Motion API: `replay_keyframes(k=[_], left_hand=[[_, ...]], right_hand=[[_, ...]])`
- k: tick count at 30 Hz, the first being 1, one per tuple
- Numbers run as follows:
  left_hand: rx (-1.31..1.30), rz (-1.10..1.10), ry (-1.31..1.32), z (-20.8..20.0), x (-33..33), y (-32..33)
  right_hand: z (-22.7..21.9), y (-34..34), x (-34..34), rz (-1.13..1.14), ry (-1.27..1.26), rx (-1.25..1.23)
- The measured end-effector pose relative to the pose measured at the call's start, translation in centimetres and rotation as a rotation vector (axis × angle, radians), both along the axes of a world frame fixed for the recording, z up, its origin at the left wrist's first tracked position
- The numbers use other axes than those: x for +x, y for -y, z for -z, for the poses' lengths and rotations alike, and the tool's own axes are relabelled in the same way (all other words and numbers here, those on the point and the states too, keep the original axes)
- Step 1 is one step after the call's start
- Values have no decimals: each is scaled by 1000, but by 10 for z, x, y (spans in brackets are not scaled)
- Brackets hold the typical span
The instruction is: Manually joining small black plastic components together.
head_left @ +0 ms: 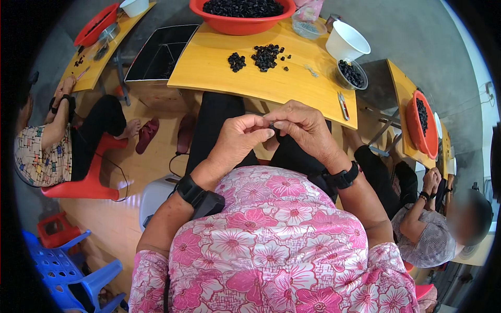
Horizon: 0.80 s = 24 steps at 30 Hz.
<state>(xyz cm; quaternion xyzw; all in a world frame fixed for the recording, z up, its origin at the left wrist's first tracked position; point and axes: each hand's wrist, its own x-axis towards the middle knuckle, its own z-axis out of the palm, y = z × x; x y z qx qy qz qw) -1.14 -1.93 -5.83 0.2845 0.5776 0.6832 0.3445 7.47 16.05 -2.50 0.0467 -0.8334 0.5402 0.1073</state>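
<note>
My left hand (pixel 237 140) and my right hand (pixel 304 128) meet above my lap, just below the edge of the yellow wooden table (pixel 209 70). Between their fingertips they pinch one small dark piece (pixel 272 125), mostly hidden by the fingers. Both wrists wear black bands. On the table in front lie two small heaps of the same black pieces (pixel 266 56), with a few strays beside them. A red basin (pixel 241 22) full of black pieces stands at the table's far edge.
A white bucket (pixel 347 40), a clear bowl of black pieces (pixel 351 74) and a small cutter (pixel 343 106) sit at the table's right. Two other people work at similar tables, left and right. A red stool (pixel 86 182) and blue plastic chair (pixel 68 274) stand at the left.
</note>
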Motion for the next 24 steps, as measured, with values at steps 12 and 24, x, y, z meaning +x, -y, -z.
replay_keyframes(k=[12, 24], left_hand=[[-7, 32, 13, -3, 2, -4], [31, 29, 85, -5, 2, -1]], right_hand=[[1, -1, 4, 48, 28, -76], [1, 2, 8, 100, -20, 35]])
